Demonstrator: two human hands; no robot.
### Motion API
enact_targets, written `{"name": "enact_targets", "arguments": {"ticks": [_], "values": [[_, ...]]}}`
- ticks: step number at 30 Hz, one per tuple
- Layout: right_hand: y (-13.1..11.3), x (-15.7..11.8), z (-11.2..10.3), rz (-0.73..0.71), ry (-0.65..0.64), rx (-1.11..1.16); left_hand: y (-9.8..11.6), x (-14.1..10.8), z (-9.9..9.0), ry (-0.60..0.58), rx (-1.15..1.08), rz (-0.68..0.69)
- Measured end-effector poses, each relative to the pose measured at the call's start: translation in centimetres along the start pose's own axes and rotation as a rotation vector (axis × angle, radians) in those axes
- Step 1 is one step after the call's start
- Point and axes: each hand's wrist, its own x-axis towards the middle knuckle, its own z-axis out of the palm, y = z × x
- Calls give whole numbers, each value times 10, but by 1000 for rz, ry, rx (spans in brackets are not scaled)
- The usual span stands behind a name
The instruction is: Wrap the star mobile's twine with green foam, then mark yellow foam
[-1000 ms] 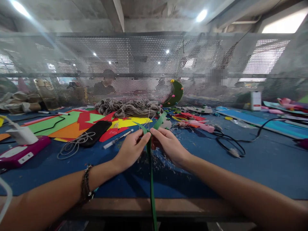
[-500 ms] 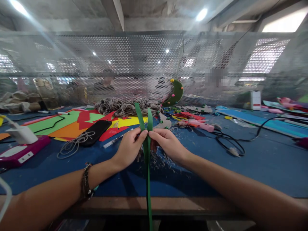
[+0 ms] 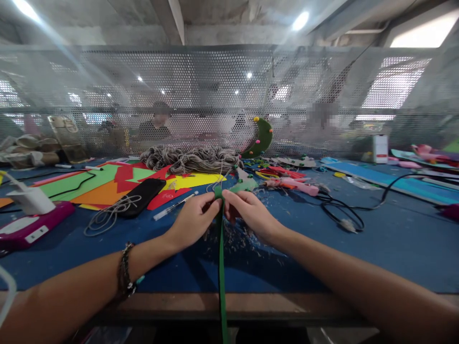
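Note:
A long green strip [image 3: 222, 267], flat like ribbon or felt, hangs from my fingers down past the table's front edge. Its top bends over between my two hands at the middle of the view. My left hand [image 3: 195, 217] pinches it with thumb and forefinger from the left. On the other side, my right hand [image 3: 253, 215] is closed with its thumb and forefinger on the same top end. Just beyond my fingers lies a grey-green cut piece with green knobs [image 3: 245, 181]. Both hands are held above the blue table.
Coloured sheets [image 3: 100, 186], a black phone [image 3: 147, 197], a pen [image 3: 175, 205] and a purple power strip [image 3: 39, 227] lie to the left. Bundled grey cord [image 3: 193, 160] lies at the back. Pink-handled tools [image 3: 294, 185] and a black cable [image 3: 333, 210] are on the right. A perforated screen stands behind.
Two upright ends of the green strip showed above my fingers before; now the top is folded down into a short bend between my fingertips. My hands stay nearly in place.

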Motion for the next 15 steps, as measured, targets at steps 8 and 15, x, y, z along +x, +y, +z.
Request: {"name": "enact_targets", "arguments": {"ticks": [8, 15], "values": [[3, -1, 0, 6, -35, 15, -1, 1, -1, 125, 102, 78], [1, -1, 2, 23, -57, 69, 0, 2, -2, 189, 110, 69]]}}
